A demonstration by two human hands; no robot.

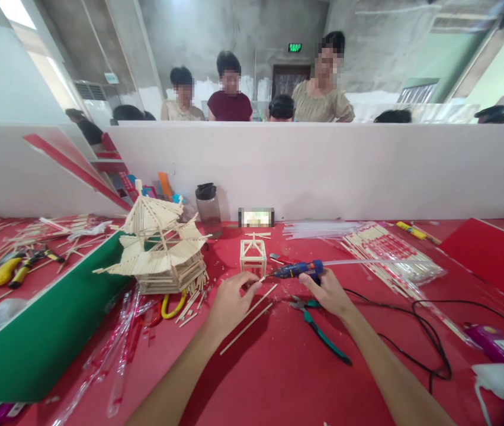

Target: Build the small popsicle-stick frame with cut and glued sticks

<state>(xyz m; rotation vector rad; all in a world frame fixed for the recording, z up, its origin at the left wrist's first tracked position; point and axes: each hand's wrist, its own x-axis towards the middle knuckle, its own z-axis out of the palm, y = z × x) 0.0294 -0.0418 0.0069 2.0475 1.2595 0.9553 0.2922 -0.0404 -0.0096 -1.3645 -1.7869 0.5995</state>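
Note:
My right hand (330,291) is wrapped round a blue hot glue gun (294,270), its nozzle pointing left and a long clear glue stick (367,261) coming out of its back. Close to the nozzle, my left hand (233,300) pinches a short wooden stick (262,278), mostly hidden by the fingers. Just beyond stands a small cube-like frame of wooden sticks (253,255) with a peaked top. Two longer wooden sticks (246,329) lie beside my left hand. Green-handled pliers (320,334) rest below the glue gun, jaws apart.
A larger pagoda-like stick model (163,251) stands at left, near a green board (56,331). Behind are a dark-lidded bottle (208,208) and a white partition (344,171), with people beyond. A packet of sticks (394,254) and a black cable (433,331) lie right.

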